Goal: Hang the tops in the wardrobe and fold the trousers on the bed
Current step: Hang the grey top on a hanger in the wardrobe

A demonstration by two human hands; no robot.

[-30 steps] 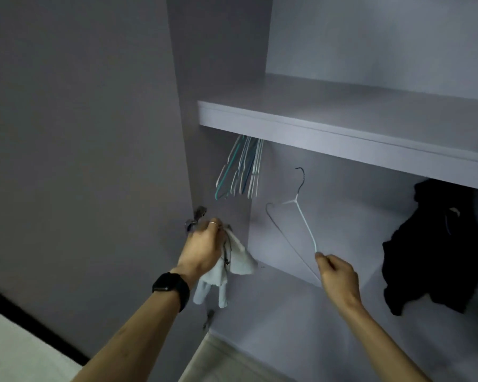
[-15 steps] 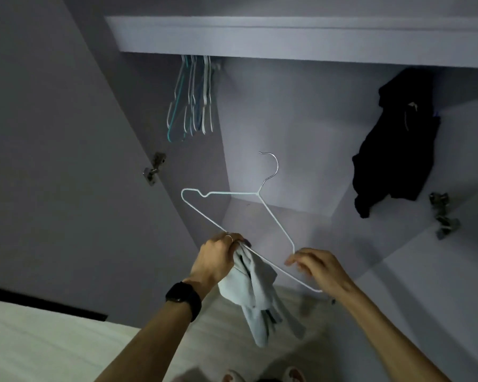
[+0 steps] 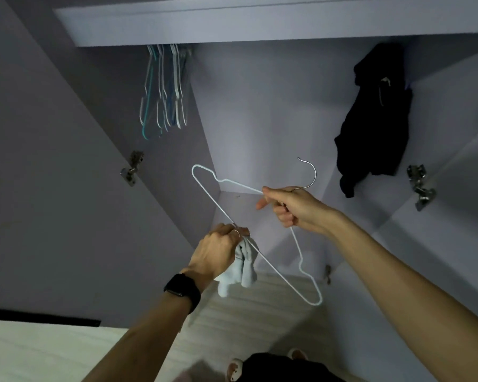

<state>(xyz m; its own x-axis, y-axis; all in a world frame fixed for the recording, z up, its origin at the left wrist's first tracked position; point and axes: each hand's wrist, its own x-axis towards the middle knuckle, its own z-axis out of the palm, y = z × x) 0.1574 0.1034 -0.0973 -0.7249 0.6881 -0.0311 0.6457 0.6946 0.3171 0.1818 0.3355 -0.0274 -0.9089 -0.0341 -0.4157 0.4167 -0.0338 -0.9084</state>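
Since there's only the head view to go on, here's what it shows: the person stands facing the open pale grey wardrobe (image 3: 260,111), arms out in front. The right hand (image 3: 293,209) is closed around the neck of a thin white wire hanger (image 3: 226,216), just under its metal hook, so I'd guess it's steadying the frame and keeping it tilted. The left hand (image 3: 218,252) is fisted around a bunched pale blue top (image 3: 243,268) and pressed against the hanger's lower bar, touching it. Looks to me like the cloth is being kept right at the wire so it can be fed onto it; the top isn't on the hanger yet, just dangling below the fist.

Up under the shelf (image 3: 232,26), a cluster of spare white and teal hangers (image 3: 163,89) hangs on the left, and a black garment (image 3: 375,119) is already hung on the right, with free room between them, probably where this one goes. No trousers or bed that I can make out for sure.
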